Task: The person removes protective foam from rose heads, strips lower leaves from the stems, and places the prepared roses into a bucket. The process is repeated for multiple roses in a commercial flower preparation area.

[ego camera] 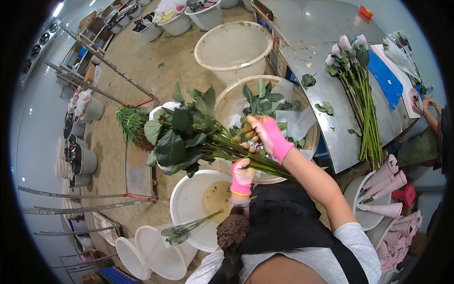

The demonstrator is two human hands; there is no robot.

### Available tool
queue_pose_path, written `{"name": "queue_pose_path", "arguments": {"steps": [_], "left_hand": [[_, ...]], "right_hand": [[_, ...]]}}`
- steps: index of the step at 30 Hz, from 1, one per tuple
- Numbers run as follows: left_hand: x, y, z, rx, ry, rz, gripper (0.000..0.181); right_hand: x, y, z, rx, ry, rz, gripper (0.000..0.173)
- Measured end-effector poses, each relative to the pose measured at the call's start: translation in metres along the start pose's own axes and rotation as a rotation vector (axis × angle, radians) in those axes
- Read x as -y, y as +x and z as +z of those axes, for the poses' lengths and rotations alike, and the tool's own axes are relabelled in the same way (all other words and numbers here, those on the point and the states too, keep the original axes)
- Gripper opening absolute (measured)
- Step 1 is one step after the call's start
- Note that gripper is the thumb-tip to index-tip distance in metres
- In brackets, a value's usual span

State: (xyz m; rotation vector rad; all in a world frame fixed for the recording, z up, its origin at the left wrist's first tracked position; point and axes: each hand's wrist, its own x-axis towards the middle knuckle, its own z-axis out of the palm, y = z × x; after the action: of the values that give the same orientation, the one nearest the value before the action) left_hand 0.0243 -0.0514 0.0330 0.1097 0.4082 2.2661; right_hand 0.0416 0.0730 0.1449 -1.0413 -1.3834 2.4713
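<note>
My left hand (pixel 243 175), in a pink glove with a pale palm, is shut around a bundle of long green flower stems (pixel 260 164). The bundle's broad dark leaves (pixel 181 136) point left, with white patches partly hidden among them, and its bare stem ends run right under my right forearm. Just above the stems is my right hand (pixel 267 136), gloved in pink, its fingers curled and blurred; whether they pinch a leaf or stem is unclear. Behind both hands, a large round tub (pixel 221 103) contains loose leaves (pixel 264 101) and white sheets (pixel 296 122).
On the metal table (pixel 319 25) at right lies a bunch of pale pink net-covered flowers (pixel 354 81). A white bucket (pixel 182 198) with a leafy sprig (pixel 188 227) stands lower left. Pink paper cones (pixel 386 177) fill buckets at right. Another person's hand (pixel 429 103) shows far right.
</note>
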Motion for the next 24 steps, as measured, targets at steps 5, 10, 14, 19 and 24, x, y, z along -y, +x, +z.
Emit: {"name": "queue_pose_path", "arguments": {"steps": [5,10,14,19,24], "left_hand": [[-0.006,0.000,0.000,0.104,-0.104,-0.051,0.051],[-0.003,-0.002,-0.024,-0.027,-0.152,-0.145,0.042],[0.003,0.010,-0.021,0.109,-0.345,-0.142,0.040],[0.014,0.015,-0.010,-0.062,-0.097,-0.052,0.036],[0.027,0.020,-0.032,-0.214,0.090,-0.088,0.022]], "right_hand": [[0.013,0.009,-0.005,0.262,-0.504,-0.135,0.043],[-0.002,0.024,0.007,0.269,-0.836,-0.531,0.027],[0.005,0.005,0.009,0.200,-0.486,-0.152,0.018],[0.005,0.010,-0.007,0.268,-0.138,0.112,0.016],[-0.008,0.005,-0.014,-0.035,-0.699,-0.554,0.024]]}}
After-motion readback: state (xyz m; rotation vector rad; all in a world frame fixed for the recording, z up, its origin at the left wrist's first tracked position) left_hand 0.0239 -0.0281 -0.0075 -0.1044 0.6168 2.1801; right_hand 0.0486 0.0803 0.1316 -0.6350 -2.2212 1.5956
